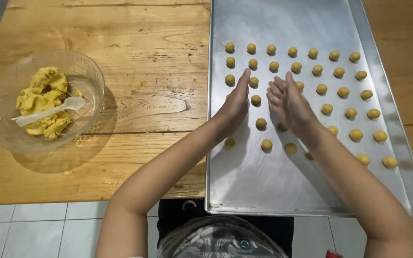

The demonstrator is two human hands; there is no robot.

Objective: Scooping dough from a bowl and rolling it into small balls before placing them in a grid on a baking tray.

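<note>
Glass bowl [88,76]: far left on the wooden table [158,57], holding a lump of yellow dough [44,100] with a white plastic spoon [48,112] laid across it.

Your left hand [235,105]: raised over the left part of the baking tray [244,181], fingers straight and together, palm turned toward the other hand, gripping nothing you can see.

Your right hand [290,105]: just beside the left, a narrow gap between the palms, fingers extended and released. You cannot tell whether any dough sits between the palms.

Dough balls [340,91]: small, round, yellow, in rows across the far and right part of the metal tray, a few partly hidden under your hands.

Tray: overhangs the table's near edge.
</note>
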